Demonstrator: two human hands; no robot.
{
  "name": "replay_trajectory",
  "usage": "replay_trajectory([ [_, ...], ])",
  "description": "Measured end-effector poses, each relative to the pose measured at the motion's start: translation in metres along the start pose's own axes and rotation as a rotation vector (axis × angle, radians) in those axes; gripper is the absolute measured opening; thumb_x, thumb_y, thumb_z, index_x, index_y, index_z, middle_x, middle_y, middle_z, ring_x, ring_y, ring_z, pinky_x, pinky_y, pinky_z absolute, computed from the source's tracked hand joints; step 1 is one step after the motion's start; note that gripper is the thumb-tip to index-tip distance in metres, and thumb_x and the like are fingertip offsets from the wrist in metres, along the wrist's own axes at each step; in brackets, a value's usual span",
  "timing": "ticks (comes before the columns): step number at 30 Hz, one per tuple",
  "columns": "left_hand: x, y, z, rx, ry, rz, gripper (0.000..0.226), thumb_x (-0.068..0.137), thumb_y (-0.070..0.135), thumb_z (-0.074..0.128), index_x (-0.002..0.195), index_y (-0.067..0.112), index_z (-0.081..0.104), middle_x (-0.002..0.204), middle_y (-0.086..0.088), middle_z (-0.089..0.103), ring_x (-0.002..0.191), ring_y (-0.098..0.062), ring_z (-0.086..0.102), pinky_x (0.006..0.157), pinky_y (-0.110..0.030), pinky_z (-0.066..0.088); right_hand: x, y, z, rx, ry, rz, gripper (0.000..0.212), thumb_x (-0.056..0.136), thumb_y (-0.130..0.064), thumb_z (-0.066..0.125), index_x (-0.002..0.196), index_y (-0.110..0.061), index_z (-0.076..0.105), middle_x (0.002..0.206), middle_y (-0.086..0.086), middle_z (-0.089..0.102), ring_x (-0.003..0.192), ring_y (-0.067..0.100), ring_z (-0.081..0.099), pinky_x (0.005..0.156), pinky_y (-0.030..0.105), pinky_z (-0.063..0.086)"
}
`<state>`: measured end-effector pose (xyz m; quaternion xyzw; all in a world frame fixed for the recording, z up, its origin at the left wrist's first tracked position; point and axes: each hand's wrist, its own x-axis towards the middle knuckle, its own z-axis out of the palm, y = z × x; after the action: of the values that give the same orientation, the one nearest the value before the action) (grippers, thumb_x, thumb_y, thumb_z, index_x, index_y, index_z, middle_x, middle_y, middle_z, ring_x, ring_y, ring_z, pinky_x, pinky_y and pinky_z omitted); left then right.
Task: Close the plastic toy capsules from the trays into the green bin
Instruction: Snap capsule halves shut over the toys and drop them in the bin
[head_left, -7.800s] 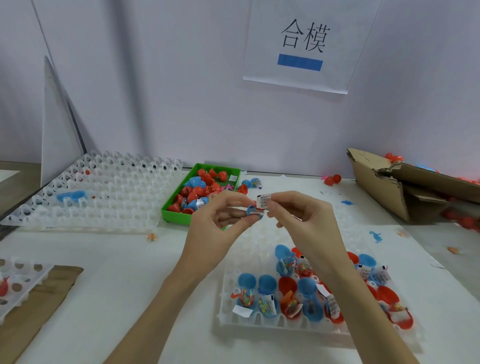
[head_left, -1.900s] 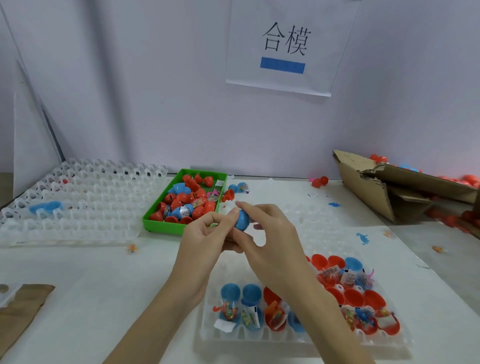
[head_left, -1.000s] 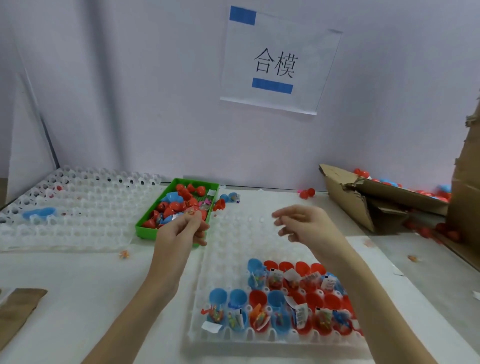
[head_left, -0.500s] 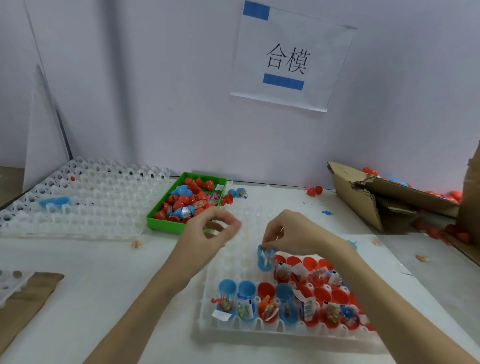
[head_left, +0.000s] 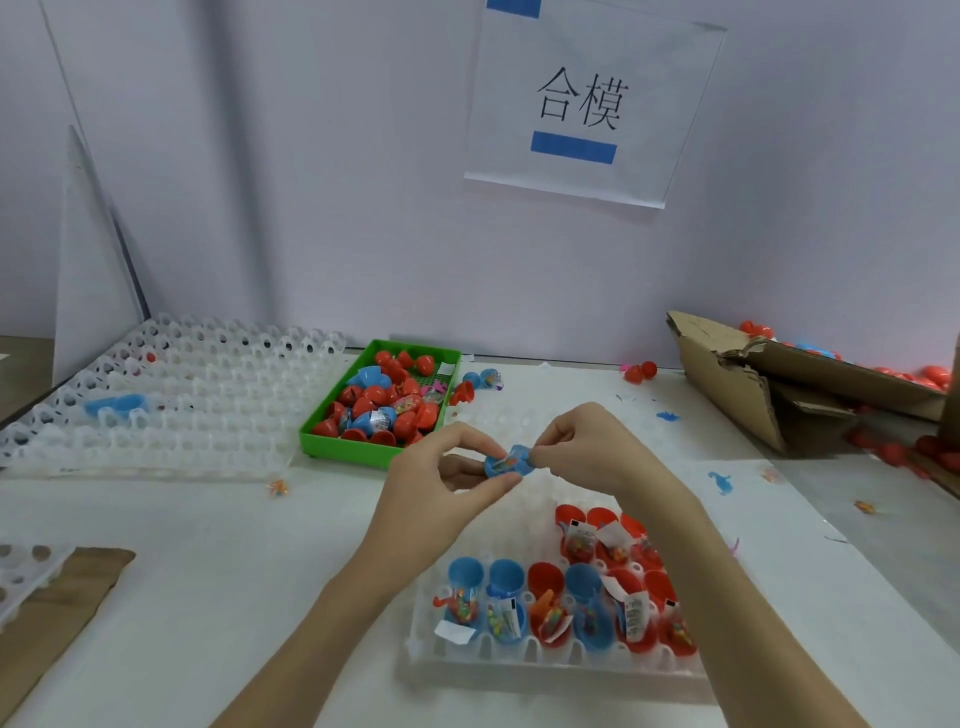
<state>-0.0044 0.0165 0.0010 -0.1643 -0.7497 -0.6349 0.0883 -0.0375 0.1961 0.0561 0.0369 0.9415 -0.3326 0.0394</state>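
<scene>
A tray (head_left: 524, 662) holding open capsules (head_left: 558, 605) is lying on the table (head_left: 218, 571) nearest the person. Above its far part, both hands, left hand (head_left: 441, 483) and right hand (head_left: 587, 452), are meeting around one capsule (head_left: 508, 462). Behind them a bin (head_left: 343, 447) of capsules is sitting, with a second tray (head_left: 171, 395) lying to its left. A cardboard box (head_left: 779, 384) is lying at the far right, and a sign (head_left: 587, 104) is hanging on the wall behind.
</scene>
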Motion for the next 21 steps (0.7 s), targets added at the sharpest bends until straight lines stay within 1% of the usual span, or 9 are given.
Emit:
replay_trajectory([
  [3, 0.002, 0.002, -0.003, -0.093, 0.054, -0.044, 0.018, 0.083, 0.013, 0.087, 0.095, 0.019, 0.076, 0.094, 0.007, 0.078, 0.085, -0.015, 0.078, 0.075, -0.021, 0.060, -0.007, 0.004, 0.011, 0.171, 0.113, 0.001, 0.021, 0.096, -0.025, 0.069, 0.076, -0.025, 0.064, 0.076, -0.005, 0.071, 0.070, 0.012, 0.069, 0.051, 0.016, 0.048],
  [5, 0.003, 0.003, -0.005, -0.136, 0.065, -0.061, 0.015, 0.084, 0.014, 0.086, 0.095, 0.019, 0.076, 0.095, 0.004, 0.079, 0.087, -0.017, 0.078, 0.076, -0.020, 0.059, -0.014, 0.006, 0.019, 0.354, 0.193, -0.029, 0.016, 0.098, -0.028, 0.068, 0.083, -0.022, 0.066, 0.075, -0.007, 0.074, 0.065, 0.006, 0.074, 0.048, 0.013, 0.049],
  [7, 0.004, 0.004, -0.008, -0.150, 0.068, -0.062, 0.012, 0.087, 0.014, 0.083, 0.096, 0.018, 0.076, 0.096, 0.004, 0.079, 0.088, -0.017, 0.079, 0.077, -0.020, 0.060, -0.022, 0.007, 0.026, 0.515, 0.254, -0.064, 0.013, 0.097, -0.029, 0.070, 0.090, -0.018, 0.067, 0.078, -0.007, 0.075, 0.064, 0.004, 0.074, 0.049, 0.012, 0.051],
  [9, 0.006, 0.004, -0.011, -0.157, 0.082, -0.062, 0.010, 0.089, 0.014, 0.080, 0.097, 0.017, 0.076, 0.097, 0.004, 0.080, 0.088, -0.017, 0.079, 0.078, -0.018, 0.059, -0.026, 0.006, 0.031, 0.599, 0.302, -0.124, 0.011, 0.095, -0.026, 0.072, 0.093, -0.016, 0.067, 0.082, -0.005, 0.076, 0.068, 0.006, 0.076, 0.052, 0.015, 0.055],
  [11, 0.006, 0.005, -0.014, -0.155, 0.092, -0.055, 0.009, 0.090, 0.013, 0.079, 0.097, 0.018, 0.077, 0.096, 0.006, 0.080, 0.087, -0.015, 0.079, 0.077, -0.017, 0.058, -0.029, 0.004, 0.034, 0.630, 0.332, -0.210, 0.010, 0.094, -0.024, 0.073, 0.094, -0.016, 0.066, 0.087, -0.003, 0.075, 0.073, 0.008, 0.076, 0.057, 0.019, 0.058],
  [14, 0.006, 0.003, -0.014, 0.010, 0.110, 0.002, 0.013, 0.089, 0.013, 0.080, 0.100, 0.019, 0.078, 0.093, 0.009, 0.079, 0.086, -0.009, 0.077, 0.079, -0.019, 0.060, -0.033, 0.000, 0.038, 0.650, 0.309, -0.326, 0.003, 0.098, -0.017, 0.067, 0.098, -0.020, 0.066, 0.096, -0.004, 0.073, 0.082, 0.011, 0.075, 0.063, 0.021, 0.060],
  [16, 0.004, 0.003, -0.012, 0.098, 0.136, 0.034, 0.015, 0.089, 0.015, 0.081, 0.103, 0.018, 0.079, 0.094, 0.009, 0.078, 0.086, -0.006, 0.076, 0.080, -0.019, 0.061, -0.035, -0.002, 0.043, 0.602, 0.287, -0.397, 0.015, 0.099, -0.010, 0.065, 0.100, -0.024, 0.067, 0.100, -0.010, 0.070, 0.087, 0.010, 0.073, 0.067, 0.020, 0.059],
  [18, 0.004, 0.003, -0.012, 0.132, 0.163, 0.060, 0.019, 0.089, 0.016, 0.081, 0.108, 0.017, 0.079, 0.099, 0.008, 0.078, 0.089, -0.005, 0.074, 0.082, -0.019, 0.060, -0.037, -0.002, 0.046, 0.539, 0.288, -0.414, 0.024, 0.097, -0.010, 0.069, 0.104, -0.032, 0.065, 0.106, -0.013, 0.068, 0.092, 0.006, 0.069, 0.071, 0.018, 0.059],
  [21, 0.004, 0.005, -0.013, 0.125, 0.186, 0.052, 0.023, 0.090, 0.016, 0.080, 0.113, 0.019, 0.080, 0.102, 0.007, 0.079, 0.092, -0.007, 0.075, 0.085, -0.022, 0.061, -0.038, -0.002, 0.049, 0.489, 0.315, -0.427, 0.026, 0.094, -0.013, 0.073, 0.107, -0.035, 0.065, 0.113, -0.014, 0.067, 0.097, 0.001, 0.067, 0.079, 0.014, 0.057],
])
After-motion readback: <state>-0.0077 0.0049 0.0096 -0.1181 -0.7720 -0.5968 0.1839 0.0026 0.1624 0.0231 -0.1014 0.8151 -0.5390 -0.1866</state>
